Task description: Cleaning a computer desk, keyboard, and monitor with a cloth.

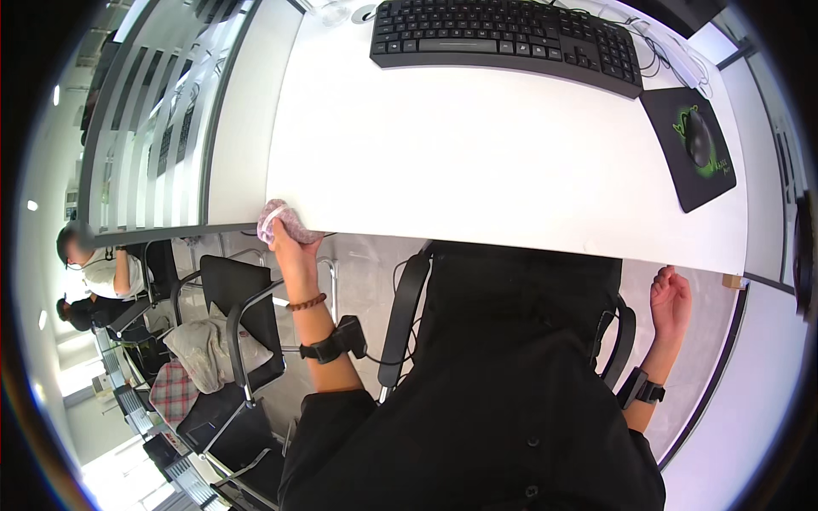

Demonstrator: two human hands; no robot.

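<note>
A pinkish-purple cloth (292,222) with a white band lies bunched over the desk's front left corner. My left hand (293,249) is closed on it, the thumb pressing near the white band. At the front edge of the white desk (473,153), far to the right, my right hand (670,303) hangs palm up with its fingers loosely curled. I see nothing in it. The fingertips are close to the desk edge; whether they touch it is unclear.
A black keyboard (505,41) sits at the back of the desk. To the right, a black mouse (698,139) rests on a mouse pad (690,185). A striped glass partition (153,128) borders the left side. Below are chairs (236,281) and a seated person (118,274).
</note>
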